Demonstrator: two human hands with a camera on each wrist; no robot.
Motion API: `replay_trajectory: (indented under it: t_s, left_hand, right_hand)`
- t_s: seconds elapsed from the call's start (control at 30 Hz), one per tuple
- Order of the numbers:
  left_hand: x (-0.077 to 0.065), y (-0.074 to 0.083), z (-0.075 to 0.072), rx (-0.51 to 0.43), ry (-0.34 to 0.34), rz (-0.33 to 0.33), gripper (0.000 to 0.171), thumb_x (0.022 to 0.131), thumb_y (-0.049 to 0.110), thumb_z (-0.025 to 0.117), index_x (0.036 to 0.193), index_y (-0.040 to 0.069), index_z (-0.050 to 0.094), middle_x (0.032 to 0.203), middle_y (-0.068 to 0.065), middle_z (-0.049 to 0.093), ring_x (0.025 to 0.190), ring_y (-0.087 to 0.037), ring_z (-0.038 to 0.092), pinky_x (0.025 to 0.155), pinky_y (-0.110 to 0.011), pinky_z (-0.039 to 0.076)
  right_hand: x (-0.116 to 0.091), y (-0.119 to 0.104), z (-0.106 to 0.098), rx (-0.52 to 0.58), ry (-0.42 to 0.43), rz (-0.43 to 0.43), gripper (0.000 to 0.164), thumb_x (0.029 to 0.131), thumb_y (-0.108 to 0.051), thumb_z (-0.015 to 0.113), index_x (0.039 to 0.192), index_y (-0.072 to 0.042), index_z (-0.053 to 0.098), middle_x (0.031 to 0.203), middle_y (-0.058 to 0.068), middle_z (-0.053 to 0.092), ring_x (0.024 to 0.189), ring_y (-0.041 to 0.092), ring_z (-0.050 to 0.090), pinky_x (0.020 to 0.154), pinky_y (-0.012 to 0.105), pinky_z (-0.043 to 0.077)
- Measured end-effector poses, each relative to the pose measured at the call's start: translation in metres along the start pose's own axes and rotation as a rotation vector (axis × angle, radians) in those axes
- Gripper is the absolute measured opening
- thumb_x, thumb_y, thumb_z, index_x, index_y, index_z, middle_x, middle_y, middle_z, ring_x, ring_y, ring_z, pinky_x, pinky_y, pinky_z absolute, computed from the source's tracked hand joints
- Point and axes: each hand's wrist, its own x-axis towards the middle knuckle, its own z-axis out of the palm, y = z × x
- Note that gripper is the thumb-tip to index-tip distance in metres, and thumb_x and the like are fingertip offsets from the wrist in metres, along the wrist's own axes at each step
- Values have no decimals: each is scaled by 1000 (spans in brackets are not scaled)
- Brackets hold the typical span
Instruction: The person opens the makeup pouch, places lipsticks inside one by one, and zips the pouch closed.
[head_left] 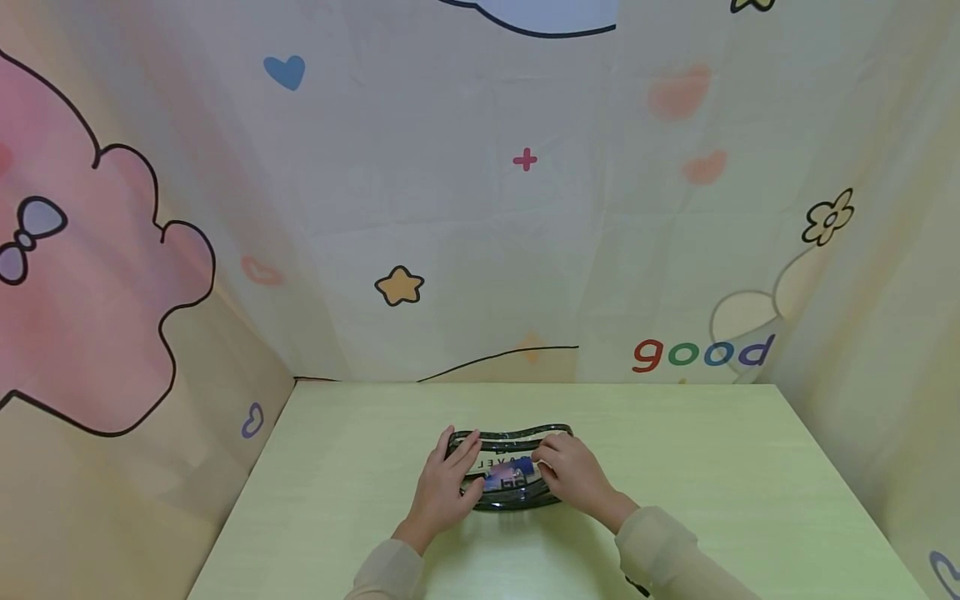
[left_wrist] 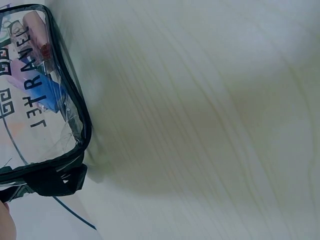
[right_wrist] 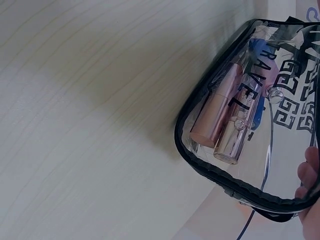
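Note:
A clear travel pouch (head_left: pixel 517 502) with black trim and black lettering stands on the table between both hands. My left hand (head_left: pixel 438 492) rests on its left end, fingers extended and thumb towards the near side. At the pouch's right end my right hand (head_left: pixel 576 473) grips the edge with curled fingers. Through the clear wall I see a blue-and-pink tube (head_left: pixel 506 473). The right wrist view also shows a rose-gold cylinder (right_wrist: pixel 212 117) and a shiny gold-pink tube (right_wrist: pixel 231 142) inside. Whether the zipper is open cannot be told.
The pale wood-grained table (head_left: pixel 337 467) extends around the pouch. A printed curtain (head_left: pixel 465 208) with hearts, stars and the word "good" hangs behind the table and along both sides.

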Motion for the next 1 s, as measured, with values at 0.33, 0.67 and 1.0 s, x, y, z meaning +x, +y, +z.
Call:
replay_trajectory:
  t_s: [0.33,0.67,1.0]
  left_hand:
    - [0,-1,1,-2,17,10,52,81,29,56,130,14,46,139,7,38,133,-30,24,99,-47,33]
    - [0,-1,2,1,32,17,52,81,30,55,130,14,46,139,7,39,132,-31,26,98,-47,34]
    - [0,-1,1,16,35,15,52,81,32,54,129,14,47,138,7,39,131,-31,27,99,-46,33]
  right_hand:
    - [0,2,-1,-3,30,-34,11,65,-6,68,73,-13,64,74,-4,56,70,12,53,64,28,45]
    - [-5,9,-6,-5,174,-41,14,64,-4,69,75,-12,64,75,-2,58,70,13,52,61,28,44]
    - [-14,21,-14,-30,137,68,15,70,-10,67,85,-11,66,84,2,60,76,17,55,67,32,47]
